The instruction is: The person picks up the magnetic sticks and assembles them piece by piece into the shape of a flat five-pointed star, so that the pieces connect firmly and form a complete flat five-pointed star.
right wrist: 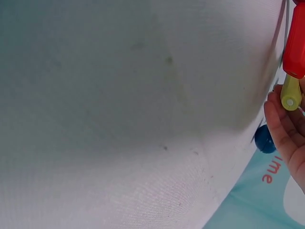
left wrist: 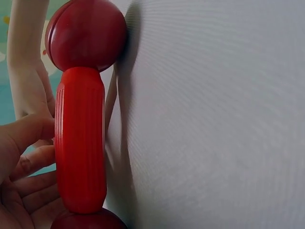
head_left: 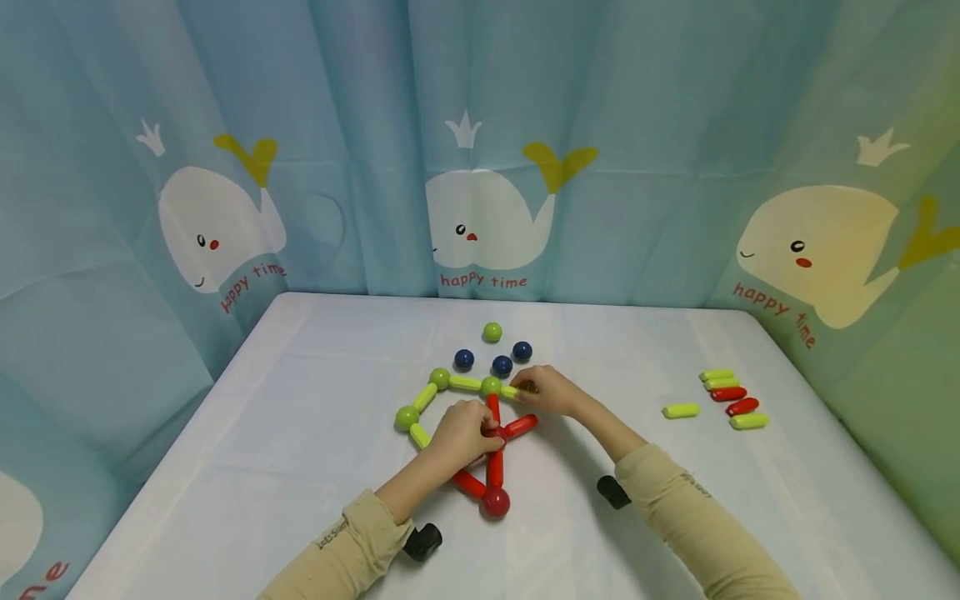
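A flat frame of magnetic rods and balls lies on the table, with yellow-green rods and green balls (head_left: 407, 417) on its far and left sides. Red rods (head_left: 495, 469) run between a near dark red ball (head_left: 495, 502) and a middle red ball (head_left: 500, 434). My left hand (head_left: 459, 435) pinches that middle ball, partly covering it. With its fingertips my right hand (head_left: 550, 390) holds a yellow-green rod (right wrist: 290, 95), whose other end meets the far green ball (head_left: 491, 386). One red rod (head_left: 522, 427) sticks out rightward from the middle ball, below my right hand.
Several loose balls, blue ones (head_left: 464, 360) and a green one (head_left: 492, 332), lie beyond the frame. To the right are loose yellow-green rods (head_left: 681, 411) and red rods (head_left: 742, 406). A whale-print curtain (head_left: 375, 167) hangs behind the white table (head_left: 300, 500).
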{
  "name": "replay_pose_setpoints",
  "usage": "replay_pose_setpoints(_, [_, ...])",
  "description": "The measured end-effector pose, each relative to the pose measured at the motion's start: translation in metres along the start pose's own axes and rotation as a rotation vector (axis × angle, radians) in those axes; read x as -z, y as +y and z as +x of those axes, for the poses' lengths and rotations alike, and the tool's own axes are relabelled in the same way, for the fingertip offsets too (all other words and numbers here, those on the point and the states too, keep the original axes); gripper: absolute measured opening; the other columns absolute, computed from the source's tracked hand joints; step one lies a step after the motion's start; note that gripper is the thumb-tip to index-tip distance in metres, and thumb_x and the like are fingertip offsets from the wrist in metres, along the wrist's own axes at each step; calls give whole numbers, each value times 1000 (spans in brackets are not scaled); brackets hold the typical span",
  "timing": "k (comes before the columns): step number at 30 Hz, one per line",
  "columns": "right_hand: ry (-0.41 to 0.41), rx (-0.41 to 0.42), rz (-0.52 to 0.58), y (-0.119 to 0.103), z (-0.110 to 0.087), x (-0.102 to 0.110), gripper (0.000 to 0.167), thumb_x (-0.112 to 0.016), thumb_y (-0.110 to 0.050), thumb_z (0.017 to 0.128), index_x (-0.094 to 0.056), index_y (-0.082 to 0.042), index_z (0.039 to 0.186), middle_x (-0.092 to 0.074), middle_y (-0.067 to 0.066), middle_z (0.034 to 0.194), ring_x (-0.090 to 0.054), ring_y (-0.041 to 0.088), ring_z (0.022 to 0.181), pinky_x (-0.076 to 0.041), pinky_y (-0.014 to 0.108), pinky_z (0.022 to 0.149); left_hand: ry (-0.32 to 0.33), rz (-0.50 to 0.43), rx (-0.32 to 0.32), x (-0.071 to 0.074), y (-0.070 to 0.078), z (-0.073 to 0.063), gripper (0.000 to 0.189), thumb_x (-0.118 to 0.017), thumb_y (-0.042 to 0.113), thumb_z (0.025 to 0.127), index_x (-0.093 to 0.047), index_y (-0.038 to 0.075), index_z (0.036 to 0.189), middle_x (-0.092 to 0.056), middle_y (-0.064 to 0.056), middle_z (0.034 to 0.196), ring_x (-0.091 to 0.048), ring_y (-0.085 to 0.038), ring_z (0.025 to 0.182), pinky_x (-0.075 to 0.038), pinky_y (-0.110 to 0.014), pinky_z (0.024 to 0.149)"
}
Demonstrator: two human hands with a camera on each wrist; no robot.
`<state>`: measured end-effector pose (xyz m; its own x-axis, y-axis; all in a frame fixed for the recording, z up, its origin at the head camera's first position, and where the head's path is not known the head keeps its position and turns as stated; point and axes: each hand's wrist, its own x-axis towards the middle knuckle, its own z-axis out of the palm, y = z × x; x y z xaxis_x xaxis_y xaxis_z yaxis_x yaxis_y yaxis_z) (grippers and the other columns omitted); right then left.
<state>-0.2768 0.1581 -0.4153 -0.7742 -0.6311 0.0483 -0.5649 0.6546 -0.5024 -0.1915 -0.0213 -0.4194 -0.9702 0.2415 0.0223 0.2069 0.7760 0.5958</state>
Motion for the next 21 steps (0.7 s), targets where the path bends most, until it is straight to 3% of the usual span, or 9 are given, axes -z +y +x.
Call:
replay_pose_setpoints(15, [-2,-7,11,-2,-3,0,16,-62,-3,87,-68,6,97,-70,13,86,-58,12,72,-52,25,69,5,-4,-77,1,-7,-2,13,-77,15,77,-69,5,75,-59,2,66,-47,-11,63,-40,-20,58])
replay_pose_setpoints(21, [2,-26,45,-9,-7,-1,16,-63,-3,85,-67,8,95,-69,13,80,-55,9,66,-48,19,62,-21,-14,-65,7,-11,-6,12,-77,15,76,-68,7,75,-59,2,65,-47,-11,61,-38,-19,56])
